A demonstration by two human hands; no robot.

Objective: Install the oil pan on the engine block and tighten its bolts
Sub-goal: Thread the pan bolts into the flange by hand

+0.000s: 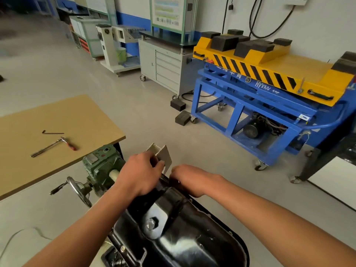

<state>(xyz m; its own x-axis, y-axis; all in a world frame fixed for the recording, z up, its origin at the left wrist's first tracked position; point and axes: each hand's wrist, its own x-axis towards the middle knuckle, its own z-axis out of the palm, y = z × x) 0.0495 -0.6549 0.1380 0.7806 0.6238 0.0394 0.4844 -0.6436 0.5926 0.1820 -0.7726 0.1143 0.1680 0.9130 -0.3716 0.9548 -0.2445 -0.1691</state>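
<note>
Both hands are out at the far end of the black oil pan (192, 237), which sits sump-up just below the wrists and fills the space between the forearms. The left hand (138, 174) lies over the pan's far left corner, fingers curled, fingertips against a pale angled bracket (163, 154) that stands up just beyond the pan; whether it grips anything, I cannot tell. The right hand (189, 180) sits knuckles-up just beside it, fingers curled down over the far rim, their tips hidden, so its hold cannot be told either. The pan's long axis runs from the viewer out toward the hands, its far end leaning slightly left. Its drain plug (152, 224) faces up and left on a sloped face, below the left wrist. The flange edge (219, 222) trails back under the right forearm. Left of the left hand, close by, are a green gearbox (102, 166) and its handwheel (78, 190). Farther left, a brown tabletop (57, 112) carries a ratchet (52, 146) and a hex key (52, 132), well apart from the hands. Beyond the fingertips lies open grey floor (154, 116); the blue and yellow cart (260, 89) stands well off past the right hand.
</note>
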